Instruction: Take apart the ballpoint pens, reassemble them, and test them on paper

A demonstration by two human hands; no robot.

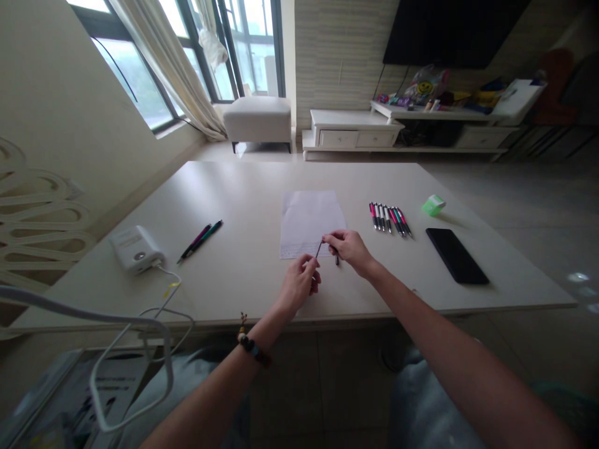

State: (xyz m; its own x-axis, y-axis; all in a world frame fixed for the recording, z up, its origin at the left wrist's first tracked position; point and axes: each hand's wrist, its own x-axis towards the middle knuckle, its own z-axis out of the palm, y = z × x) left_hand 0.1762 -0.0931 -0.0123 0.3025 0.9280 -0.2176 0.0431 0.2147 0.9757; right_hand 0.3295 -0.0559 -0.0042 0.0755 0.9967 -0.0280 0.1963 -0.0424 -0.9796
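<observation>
Over the near edge of a white sheet of paper (312, 212), my two hands come close together around a thin dark stick, which looks like a pen refill (319, 250). My left hand (299, 280) pinches its lower end, fingers curled; whether something else lies in that palm I cannot make out. At the upper end, the thumb and forefinger of my right hand (349, 248) close on it. A short dark pen part (337, 259) shows beneath the right hand, partly hidden by the fingers. Faint lines of writing run along the paper's near edge.
Several click pens (389, 218) lie in a row at right, near a green-and-white small object (433, 205) and a black phone (456, 255). Two pens (200, 241) lie at left, beside a white power bank (136, 249) with a cable (173, 284) hanging over the table edge.
</observation>
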